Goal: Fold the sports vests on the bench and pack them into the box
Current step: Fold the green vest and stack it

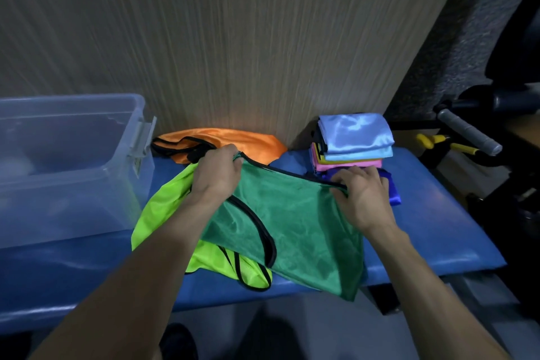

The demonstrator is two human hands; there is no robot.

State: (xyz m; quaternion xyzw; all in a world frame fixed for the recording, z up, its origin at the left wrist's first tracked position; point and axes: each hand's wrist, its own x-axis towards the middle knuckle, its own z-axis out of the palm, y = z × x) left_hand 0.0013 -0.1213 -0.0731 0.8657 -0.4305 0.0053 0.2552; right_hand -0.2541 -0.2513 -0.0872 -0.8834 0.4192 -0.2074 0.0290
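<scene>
A dark green vest (295, 231) with black trim lies across the middle of the blue bench (438, 213), its lower edge hanging over the front. My left hand (217, 174) grips its far left corner; my right hand (362, 196) pinches its far right edge. Under it lies a lime green vest (166, 207). An orange vest (233, 140) sits crumpled against the wall. A stack of folded vests (353, 140), light blue on top, stands at the back right, with a dark blue vest (393, 190) beneath it. The clear plastic box (73, 155) stands at the left.
A wood-grain wall panel (233, 38) rises right behind the bench. To the right stands black gym equipment with a grey handle (470, 131) and yellow-handled parts (464, 149). Dark shoes (178, 342) show on the floor below the bench's front edge.
</scene>
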